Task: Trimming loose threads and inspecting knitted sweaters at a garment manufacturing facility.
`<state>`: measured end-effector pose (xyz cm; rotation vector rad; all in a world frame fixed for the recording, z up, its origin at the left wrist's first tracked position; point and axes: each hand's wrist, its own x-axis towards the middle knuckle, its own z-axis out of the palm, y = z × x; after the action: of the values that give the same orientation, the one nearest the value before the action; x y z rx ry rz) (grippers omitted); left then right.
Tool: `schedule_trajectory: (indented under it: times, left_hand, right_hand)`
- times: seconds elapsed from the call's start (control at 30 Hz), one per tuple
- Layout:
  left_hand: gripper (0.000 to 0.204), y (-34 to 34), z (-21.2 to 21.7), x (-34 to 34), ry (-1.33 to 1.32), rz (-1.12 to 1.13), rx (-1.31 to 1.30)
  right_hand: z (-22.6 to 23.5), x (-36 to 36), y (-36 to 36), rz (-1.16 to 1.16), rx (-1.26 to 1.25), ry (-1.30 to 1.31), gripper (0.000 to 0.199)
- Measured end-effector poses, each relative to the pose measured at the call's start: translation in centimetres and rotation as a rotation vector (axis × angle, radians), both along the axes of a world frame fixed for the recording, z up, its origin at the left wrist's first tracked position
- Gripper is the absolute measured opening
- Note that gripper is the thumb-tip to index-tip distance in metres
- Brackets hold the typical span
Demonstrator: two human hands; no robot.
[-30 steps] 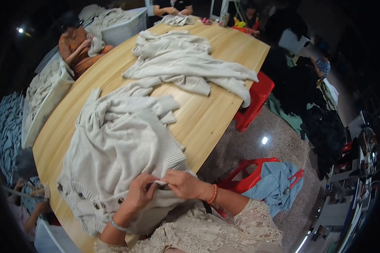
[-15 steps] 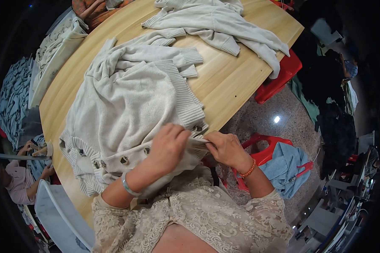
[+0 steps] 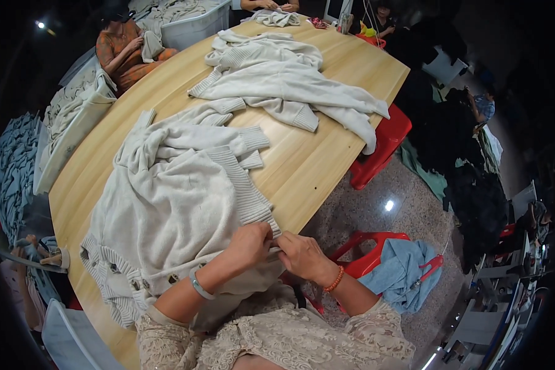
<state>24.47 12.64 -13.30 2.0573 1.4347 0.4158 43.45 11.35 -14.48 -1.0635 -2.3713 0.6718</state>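
Observation:
A cream knitted cardigan [image 3: 172,191] lies spread in front of me, with dark buttons along its button band and a ribbed hem. My left hand [image 3: 250,246] has its fingers closed on the cardigan's edge beside the ribbed hem. Close against it, my right hand [image 3: 303,256] pinches the same edge with thumb and fingers. The fingertips meet there, and they hide the exact bit of knit between them. Part of the cardigan hangs over the table's near edge toward my lap.
Another cream knitted garment [image 3: 283,86] lies farther back on the wooden table [image 3: 308,166]. Red stools [image 3: 382,145] stand at the right, one bearing blue cloth [image 3: 401,277]. Bins of garments [image 3: 74,117] line the left. Other people [image 3: 126,46] sit around the table.
My view has tilted up, showing more of the table's far side. My two hands have come together at the cardigan's edge; before, they were apart with the edge stretched between them.

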Motion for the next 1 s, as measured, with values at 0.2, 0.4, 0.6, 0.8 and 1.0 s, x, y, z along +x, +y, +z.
schedule_trajectory:
  times: [0.2, 0.4, 0.6, 0.8, 1.0]
  left_hand:
    - [0.015, 0.5, -0.7, -1.2, -0.545, 0.294, -0.302]
    - [0.019, 0.0, -0.5, -1.5, -0.738, 0.190, -0.284]
    - [0.021, -3.2, 1.5, -2.4, -0.370, 0.094, 0.131]
    - [0.010, -3.2, -0.3, -2.2, -0.376, 0.152, 0.278]
    - [0.013, -3.2, -0.8, -2.2, -0.351, 0.128, 0.310]
  right_hand:
    - [1.4, -1.0, 0.0, -0.105, 0.029, 0.191, 0.034]
    - [1.8, -1.0, -0.2, -0.049, 0.119, 0.099, 0.048]
    - [2.9, -1.7, 0.4, 0.041, -0.047, 0.203, 0.036]
    - [3.7, -1.7, 0.8, 0.144, -0.114, 0.130, 0.035]
    - [3.6, -1.9, 0.8, 0.150, -0.046, 0.117, 0.032]
